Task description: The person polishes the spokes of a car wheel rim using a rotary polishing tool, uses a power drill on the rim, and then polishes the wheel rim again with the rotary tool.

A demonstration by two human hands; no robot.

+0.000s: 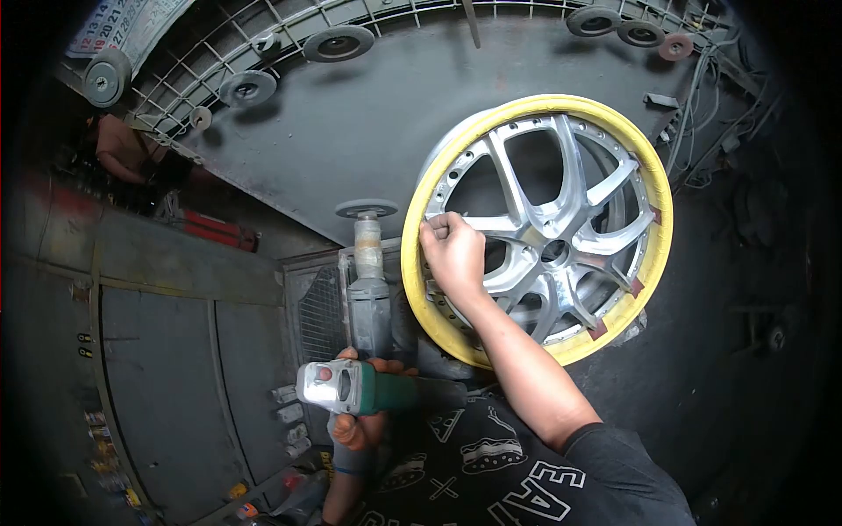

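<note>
An alloy wheel (pixel 561 215) with polished silver spokes and a yellow-covered rim (pixel 419 289) leans against a grey surface. My right hand (pixel 452 254) reaches over the wheel's left side. Its fingers are curled and pressed together at the inner edge of the yellow band; whatever they pinch is hidden. Several small dark-red pieces (pixel 597 330) stick to the band's lower right. Low in front of my body, my left hand (pixel 351 430) is wrapped round a green angle grinder (pixel 390 393) with a pale metal head. The head points left, away from the wheel.
A grey power tool (pixel 370 307) stands upright left of the wheel, a disc (pixel 367 209) on its top end. Several discs (pixel 339 43) hang along a wire rack (pixel 430 10). Cables (pixel 702 105) dangle at the right. Another person (pixel 132 149) is at the far left.
</note>
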